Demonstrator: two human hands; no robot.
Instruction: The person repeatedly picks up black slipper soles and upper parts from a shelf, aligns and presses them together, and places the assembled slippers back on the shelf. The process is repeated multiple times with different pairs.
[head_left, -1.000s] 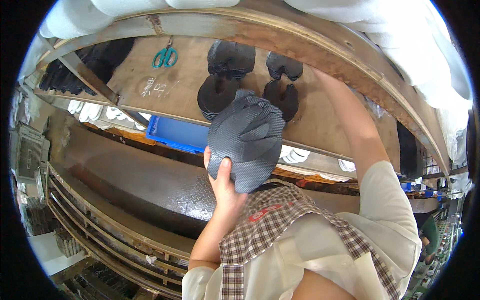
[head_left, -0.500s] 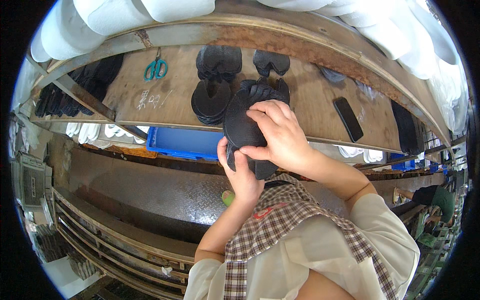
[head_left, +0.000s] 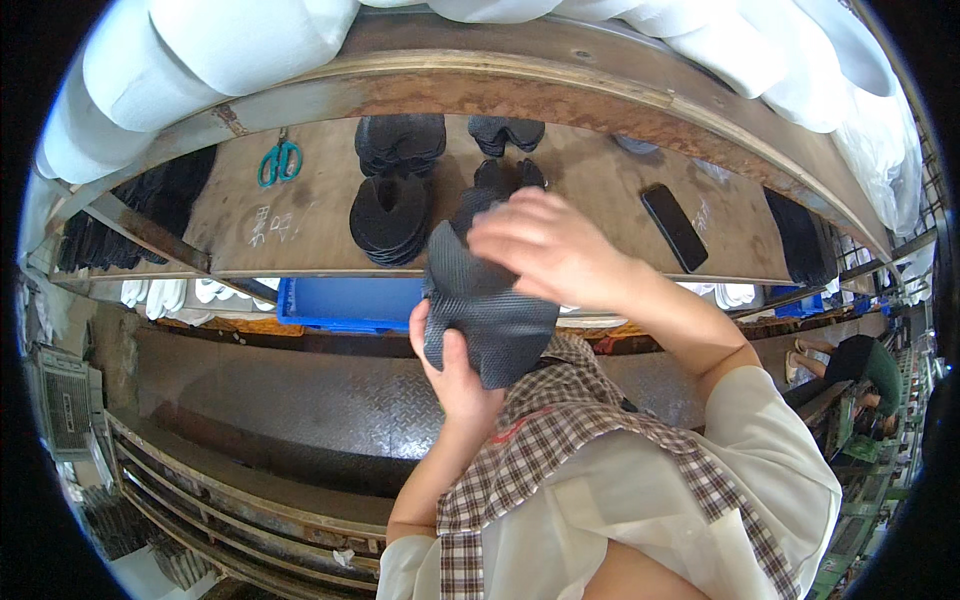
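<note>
My left hand (head_left: 462,385) grips a small bunch of black textured fabric pieces (head_left: 495,335), its thumb on top and its other fingers at the edge and underneath. Over their upper part is my right hand (head_left: 545,245); its fingertips are blurred by motion, so contact is unclear. An upper black piece curls up near those fingers. Just beyond, on the wooden shelf (head_left: 330,215), stands a stack of rounded, notched black pieces (head_left: 390,225). Behind it lie another black stack (head_left: 400,140) and a smaller one (head_left: 507,132).
Teal-handled scissors (head_left: 280,162) lie at the shelf's left, a black phone (head_left: 675,228) at its right. Black pieces are piled at both ends. Below is a blue tray (head_left: 350,300). White cup-shaped pieces (head_left: 250,45) crowd the upper shelf. Another person (head_left: 865,370) is at far right.
My right hand has lifted from its hold on the black pieces and its fingers are moving. The pieces have fanned and curled. My view has shifted, so the shelf items sit lower and further left.
</note>
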